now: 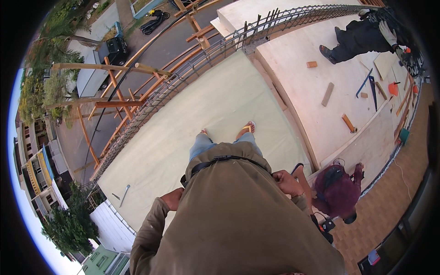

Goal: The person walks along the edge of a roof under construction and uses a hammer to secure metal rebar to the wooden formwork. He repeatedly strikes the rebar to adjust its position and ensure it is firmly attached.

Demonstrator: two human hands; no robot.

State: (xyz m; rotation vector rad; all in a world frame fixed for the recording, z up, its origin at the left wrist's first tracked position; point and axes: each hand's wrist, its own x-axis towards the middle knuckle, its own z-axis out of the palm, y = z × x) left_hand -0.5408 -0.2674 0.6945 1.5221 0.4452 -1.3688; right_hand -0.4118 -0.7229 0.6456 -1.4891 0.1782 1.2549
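My left hand is bent in at the left side of my waist, its fingers curled against my brown long-sleeved top. At the other side of my waist, my right hand is closed in a fist against the cloth. Whatever either hand grips is hidden. A black belt with a buckle crosses the front of the top. Below it, my feet in yellow-strapped sandals stand on a pale green sheeted deck. A hammer-like tool lies on this deck to the left.
Rebar cage and timber props line the deck's far left edge, above a street. To the right, a plywood deck holds a saw, a hammer and wood offcuts. One person in maroon crouches close by; another wears pale gloves.
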